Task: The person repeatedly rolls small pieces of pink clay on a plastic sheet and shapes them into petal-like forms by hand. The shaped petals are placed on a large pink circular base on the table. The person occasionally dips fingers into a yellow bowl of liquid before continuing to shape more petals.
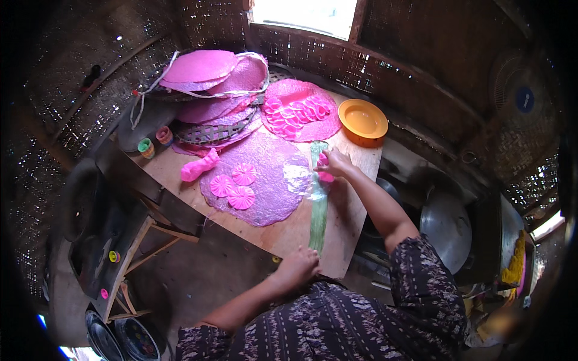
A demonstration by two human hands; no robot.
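My right hand point(333, 163) is over a bright pink piece point(326, 175), fingers curled onto it, on a long green strip point(319, 221). The strip runs down the wooden table point(280, 237) towards me. At its near end, by the table edge, my left hand point(300, 266) is closed; the grip is partly hidden. A clear, shiny film point(297, 178) lies beside and across the strip. Left of it spreads a thin, round, pinkish-purple sheet point(271, 194) bearing several pleated pink rosettes point(241, 197). A pink dough-like lump point(199, 166) rests at the sheet's left edge.
A pink round sheet point(280, 88) with many ruffled pink pieces lies at the back, near an orange bowl point(363, 118). Round sheets and woven trays point(198, 67) are stacked at left, near small coloured cups point(146, 148). Metal pots point(446, 230) stand to the right.
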